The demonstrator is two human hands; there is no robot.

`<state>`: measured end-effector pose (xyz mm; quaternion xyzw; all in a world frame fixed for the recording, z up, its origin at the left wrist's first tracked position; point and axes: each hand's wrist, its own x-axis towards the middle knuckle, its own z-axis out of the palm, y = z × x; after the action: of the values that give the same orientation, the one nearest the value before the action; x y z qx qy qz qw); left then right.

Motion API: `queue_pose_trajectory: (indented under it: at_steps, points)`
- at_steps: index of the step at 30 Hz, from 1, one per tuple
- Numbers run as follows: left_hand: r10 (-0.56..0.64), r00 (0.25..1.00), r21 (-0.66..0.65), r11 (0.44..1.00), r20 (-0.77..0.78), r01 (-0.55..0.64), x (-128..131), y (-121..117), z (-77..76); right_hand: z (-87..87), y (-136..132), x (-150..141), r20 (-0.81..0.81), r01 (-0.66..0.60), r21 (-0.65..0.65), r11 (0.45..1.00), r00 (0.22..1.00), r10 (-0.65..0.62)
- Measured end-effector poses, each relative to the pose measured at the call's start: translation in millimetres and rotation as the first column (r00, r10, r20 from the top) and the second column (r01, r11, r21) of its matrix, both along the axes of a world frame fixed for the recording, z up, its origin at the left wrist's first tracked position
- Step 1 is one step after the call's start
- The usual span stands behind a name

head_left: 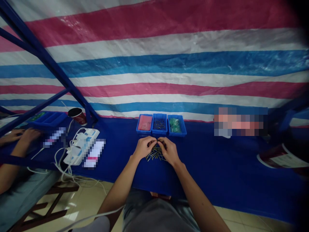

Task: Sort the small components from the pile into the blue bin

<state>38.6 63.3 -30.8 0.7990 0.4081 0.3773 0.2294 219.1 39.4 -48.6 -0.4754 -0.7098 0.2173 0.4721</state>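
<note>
My left hand (145, 147) and my right hand (168, 150) meet over the blue table, fingertips pinched close together. Whatever sits between the fingers is too small to make out. Just beneath them lies a loose pile of thin, dark, brassy metal pieces (155, 155), like long screws or nails, partly covered by my fingers. Beyond my hands stand three small blue bins in a row. The left bin holds a stack of pink sheets (145, 122), the middle one dark thin metal pieces (159, 124), the right one green-and-clear plastic packets (175, 125).
A white power strip (80, 146) with tangled cables and a blurred phone (94, 154) lie to the left. Behind them a dark cup (77, 116) stands by a blue metal frame. Another person's hands (29, 135) work at far left. A dark red tub (282, 157) is at right.
</note>
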Motion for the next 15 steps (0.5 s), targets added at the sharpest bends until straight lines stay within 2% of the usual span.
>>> queue_pose_trajectory:
  at_steps: [15]
  points:
    - [0.006,1.0,-0.007,1.0,-0.019,-0.006,-0.8,0.4,-0.3,4.1,-0.3,-0.1,0.021,-0.021,0.03,0.999,1.0,0.02]
